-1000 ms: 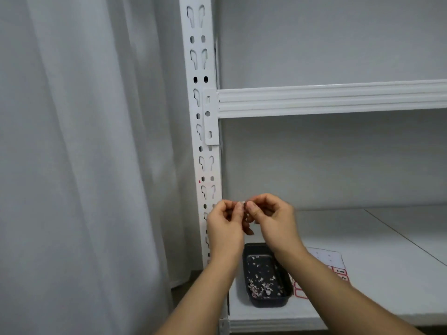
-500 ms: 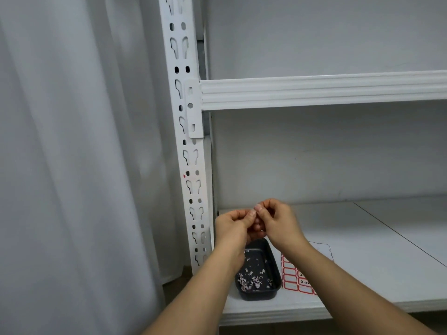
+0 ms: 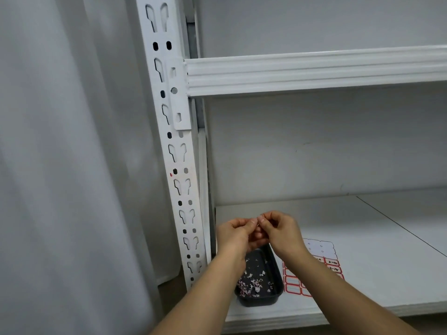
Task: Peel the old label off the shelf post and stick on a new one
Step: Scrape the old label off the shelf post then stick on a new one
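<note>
The white slotted shelf post point(image 3: 177, 165) runs down the left-centre, with a tiny red label remnant point(image 3: 171, 175) on its left edge. My left hand point(image 3: 235, 234) and my right hand point(image 3: 281, 229) meet fingertip to fingertip over the lower shelf, right of the post. They pinch something very small between them; I cannot tell what it is. Below them a black tray point(image 3: 274, 290) holds several torn label scraps. A sheet of red-bordered labels point(image 3: 294, 285) lies just right of the tray, partly hidden by my right forearm.
A grey curtain point(image 3: 72, 165) hangs left of the post. A white shelf beam point(image 3: 314, 71) crosses above. The lower shelf board point(image 3: 377, 257) stretches to the right, with a seam line across it. The grey back wall stands behind.
The view has shifted, so the post and shelf sit further left and lower in frame. My hands stayed together, pinching at the fingertips, and now hover over the black tray.
</note>
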